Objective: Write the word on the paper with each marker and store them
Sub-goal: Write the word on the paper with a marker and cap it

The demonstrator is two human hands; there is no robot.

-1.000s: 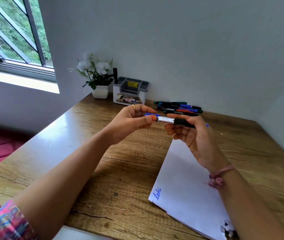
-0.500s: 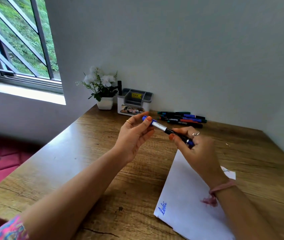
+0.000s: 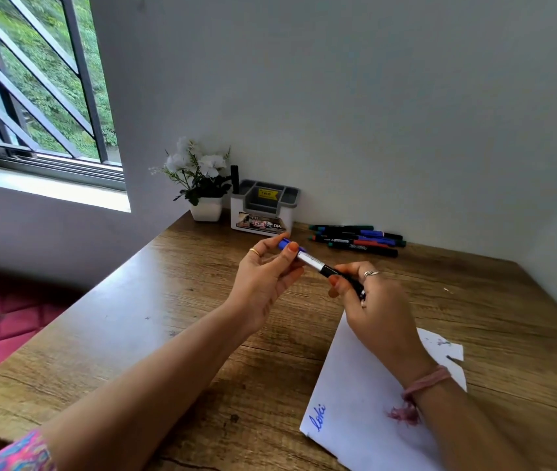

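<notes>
Both hands hold one blue marker above the wooden desk. My left hand pinches its blue-capped end between thumb and fingers. My right hand grips the black barrel end. A white sheet of paper lies under my right forearm, with one blue handwritten word near its front corner. Several more markers lie in a row by the back wall. A white and grey pen holder stands left of them, with one black marker upright in it.
A small white pot of white flowers stands in the back left corner beside the holder. The wall runs close behind the desk and along its right side. A barred window is at the left, with red padded flooring below.
The marker has tilted from level to slanting, its capped end up in my left hand. My right hand has turned over and lowered its end. The view has lifted.
</notes>
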